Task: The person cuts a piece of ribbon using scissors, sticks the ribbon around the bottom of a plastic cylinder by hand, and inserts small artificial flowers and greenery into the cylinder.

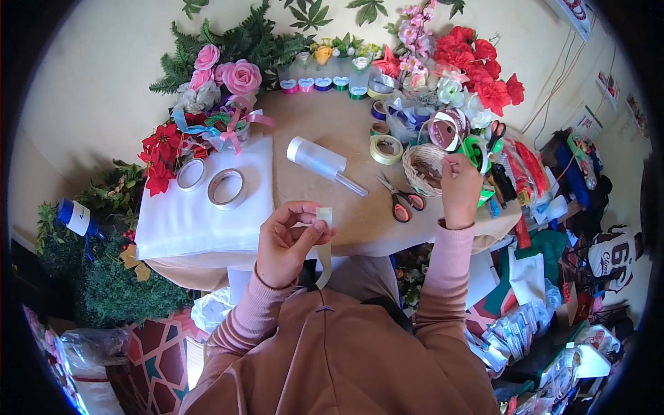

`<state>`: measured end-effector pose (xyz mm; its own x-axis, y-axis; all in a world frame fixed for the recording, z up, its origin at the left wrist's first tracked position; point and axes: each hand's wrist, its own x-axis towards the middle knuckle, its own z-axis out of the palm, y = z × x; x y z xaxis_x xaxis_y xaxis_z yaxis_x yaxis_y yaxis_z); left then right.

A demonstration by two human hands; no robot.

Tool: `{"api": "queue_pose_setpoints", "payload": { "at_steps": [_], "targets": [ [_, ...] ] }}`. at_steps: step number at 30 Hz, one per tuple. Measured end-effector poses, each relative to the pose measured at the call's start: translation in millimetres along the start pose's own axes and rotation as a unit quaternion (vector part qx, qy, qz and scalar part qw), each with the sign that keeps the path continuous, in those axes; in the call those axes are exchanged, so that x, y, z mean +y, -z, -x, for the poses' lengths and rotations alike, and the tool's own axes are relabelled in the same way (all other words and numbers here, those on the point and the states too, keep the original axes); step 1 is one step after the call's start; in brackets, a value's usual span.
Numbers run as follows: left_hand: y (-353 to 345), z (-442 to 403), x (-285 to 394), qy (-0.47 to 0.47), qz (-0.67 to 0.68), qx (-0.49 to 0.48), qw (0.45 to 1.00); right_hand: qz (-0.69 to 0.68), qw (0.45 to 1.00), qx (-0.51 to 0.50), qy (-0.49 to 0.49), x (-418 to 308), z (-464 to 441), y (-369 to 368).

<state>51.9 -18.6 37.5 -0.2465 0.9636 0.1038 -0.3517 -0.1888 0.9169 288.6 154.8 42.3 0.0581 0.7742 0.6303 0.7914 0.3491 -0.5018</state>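
My left hand (294, 238) pinches a pale cream ribbon (324, 259) between thumb and fingers near the table's front edge, its tail hanging down towards my lap. My right hand (460, 181) is closed at the right rim of a small wicker basket (417, 171); whatever its fingers hold is too small to make out. Just left of the basket lie scissors (401, 198) with black and orange handles. A frosted cylinder (317, 156) with a narrower clear stem rests on the brown cloth between the hands. Behind the basket is a roll of cream ribbon (386, 149).
Two tape rolls (227, 189) sit on white sheets (159, 228) at the left. Artificial flowers (242, 77) and small ribbon spools (323, 84) line the back. More scissors (496, 135) and a green tape dispenser (476, 149) stand at the right of the brown-covered table (283, 114).
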Motion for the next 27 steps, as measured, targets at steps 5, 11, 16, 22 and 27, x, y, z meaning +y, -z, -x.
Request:
{"api": "queue_pose_setpoints", "payload": {
  "at_steps": [5, 11, 16, 22, 27],
  "targets": [
    [6, -8, -8, 0.017, -0.042, -0.012, 0.999, -0.319, 0.933, -0.159, -0.046, -21, 22, 4],
    [-6, -12, -17, -0.006, -0.008, -0.035, 0.999, -0.527, 0.699, -0.481, -0.049, -68, 83, -17],
    [-2, -18, -16, -0.006, 0.022, -0.085, 0.996, -0.719, 0.363, -0.546, -0.23, -74, 95, -31],
    [35, -68, -8, -0.127, -0.343, -0.067, 0.928, -0.667, 0.549, -0.466, -0.191, -54, 79, -13],
    [68, -130, -21, -0.254, -0.688, -0.022, 0.68, -0.391, 0.86, -0.324, 0.043, -28, 74, -43]
  ]
}}
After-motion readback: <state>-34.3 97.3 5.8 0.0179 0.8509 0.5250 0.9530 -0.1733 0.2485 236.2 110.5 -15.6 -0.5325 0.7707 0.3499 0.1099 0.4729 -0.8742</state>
